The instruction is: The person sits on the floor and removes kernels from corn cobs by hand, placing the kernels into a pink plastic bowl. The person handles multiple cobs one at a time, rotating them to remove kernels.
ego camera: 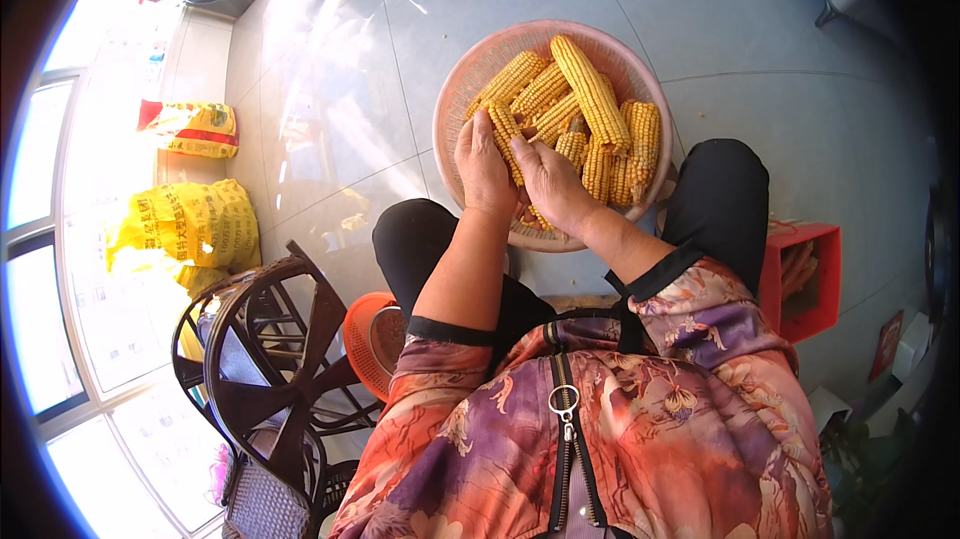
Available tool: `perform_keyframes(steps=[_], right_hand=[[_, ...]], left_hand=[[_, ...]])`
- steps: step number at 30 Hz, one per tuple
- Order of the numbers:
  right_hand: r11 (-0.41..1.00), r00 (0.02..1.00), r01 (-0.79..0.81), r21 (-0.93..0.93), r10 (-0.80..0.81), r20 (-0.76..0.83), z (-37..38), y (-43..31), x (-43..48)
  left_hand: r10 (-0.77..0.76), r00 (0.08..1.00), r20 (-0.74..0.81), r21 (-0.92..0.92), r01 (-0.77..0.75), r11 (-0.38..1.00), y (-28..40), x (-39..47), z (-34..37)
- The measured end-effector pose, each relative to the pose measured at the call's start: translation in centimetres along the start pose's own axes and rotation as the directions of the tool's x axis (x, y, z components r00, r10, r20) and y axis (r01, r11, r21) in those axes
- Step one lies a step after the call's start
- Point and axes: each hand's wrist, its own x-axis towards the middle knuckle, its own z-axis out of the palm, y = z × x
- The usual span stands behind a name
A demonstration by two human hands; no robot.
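Note:
A round pink plastic basket [452,92] stands before me between my knees, with several ears of dried yellow corn in it. My left hand [484,167] and my right hand [551,182] both hold one corn ear [504,135] over the basket's near left part, one hand on each side of it. The fingers of both hands are partly hidden beneath the ear. A long corn ear [589,92] lies on top of the others, just beyond my right hand. More ears lean against the basket's right wall.
An orange plastic colander [360,347] and dark rattan chairs [296,381] stand at my left. Yellow printed sacks [214,227] rest by the window. At my right is a red box [825,280] with things inside. A few loose kernels lie on the tiled floor [757,36].

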Motion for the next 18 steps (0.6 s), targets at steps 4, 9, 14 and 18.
perform_keyframes(steps=[4, 9, 14, 18], right_hand=[[0.996, 1.000, 0.000, -0.090, 0.000, -0.004, 0.2, -0.4, -0.3], [0.985, 0.992, 0.101, -0.140, -0.111, -0.066, 0.3, -0.7, -0.7], [0.976, 0.979, 0.170, -0.135, -0.183, -0.093, 0.3, -0.6, -0.7], [0.977, 0.973, 0.197, -0.081, -0.205, -0.107, 0.5, -0.7, -0.8]], left_hand=[[-0.001, 0.999, 0.038, 0.065, -0.001, 0.998, -0.6, -0.4, 0.0], [0.077, 0.997, 0.028, 0.142, -0.080, 0.987, -1.6, 0.5, -1.0], [0.107, 0.994, 0.002, 0.152, -0.106, 0.983, -1.1, 0.2, -0.4], [0.158, 0.987, -0.005, 0.135, -0.156, 0.979, -1.4, 0.4, -0.6]])
